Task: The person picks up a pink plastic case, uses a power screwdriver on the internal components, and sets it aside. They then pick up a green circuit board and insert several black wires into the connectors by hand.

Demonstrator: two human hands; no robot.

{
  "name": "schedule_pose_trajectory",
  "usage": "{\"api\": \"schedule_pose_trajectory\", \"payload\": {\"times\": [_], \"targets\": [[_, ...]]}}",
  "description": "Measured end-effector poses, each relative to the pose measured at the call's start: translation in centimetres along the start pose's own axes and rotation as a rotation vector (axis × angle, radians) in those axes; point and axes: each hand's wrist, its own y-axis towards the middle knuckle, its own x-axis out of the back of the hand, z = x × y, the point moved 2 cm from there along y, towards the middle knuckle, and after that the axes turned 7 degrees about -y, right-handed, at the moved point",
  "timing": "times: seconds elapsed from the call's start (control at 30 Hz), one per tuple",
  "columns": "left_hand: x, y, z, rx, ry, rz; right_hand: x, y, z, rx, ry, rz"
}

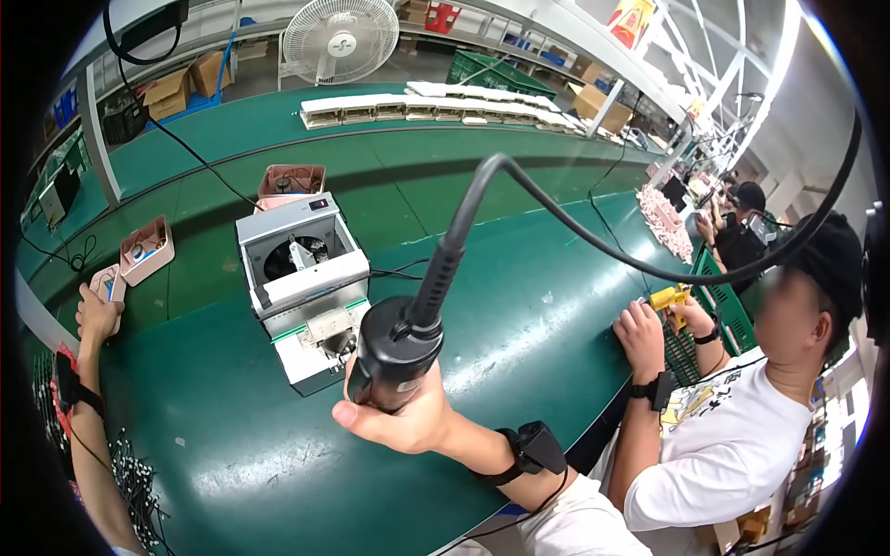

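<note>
Black corded power tool (400, 341), held upright in my right hand (408, 422), stands over the green bench (519, 371) near the middle of my view. My right fingers are wrapped around its body, with the thumb lying along the near side. A thick black cable (603, 246) leaves its top, bends sharply and sweeps off to the right. Behind the tool, partly covered by it, sits a grey and white machine (301, 243) with a dark round opening in its upper part; I cannot tell whether the two touch.

My left hand (95, 317) reaches far out to the left, its fingers laid over the edge of a pink piece (108, 283); I cannot tell whether they pinch it. Just beyond that piece is an open pink box (146, 250) with small parts inside, and a second pink box (292, 179) sits behind the machine. A bundle of thin black pieces (134, 482) lies near my left forearm. On my right, a co-worker in a white shirt (732, 449) holds a yellow tool (667, 298), and beyond it lies a heap of small pink parts (664, 224)
</note>
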Motion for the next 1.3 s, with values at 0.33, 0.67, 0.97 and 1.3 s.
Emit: {"api": "schedule_pose_trajectory", "payload": {"times": [0.33,0.67,0.97,1.3], "targets": [[4.2,-13.7,7.0,-0.913,-0.854,0.503,-0.7,7.2,4.0,0.378,-0.051,-0.170],[5.5,-29.2,4.4,-1.327,-0.340,0.741,-1.4,6.8,2.9,0.013,0.086,-0.118],[3.2,-31.6,3.6,-1.392,-0.519,0.776,-1.1,4.9,4.5,0.209,-0.052,-0.183],[2.6,-29.3,4.0,-1.345,-0.514,0.660,-1.4,7.6,2.4,0.158,-0.056,-0.153]]}}
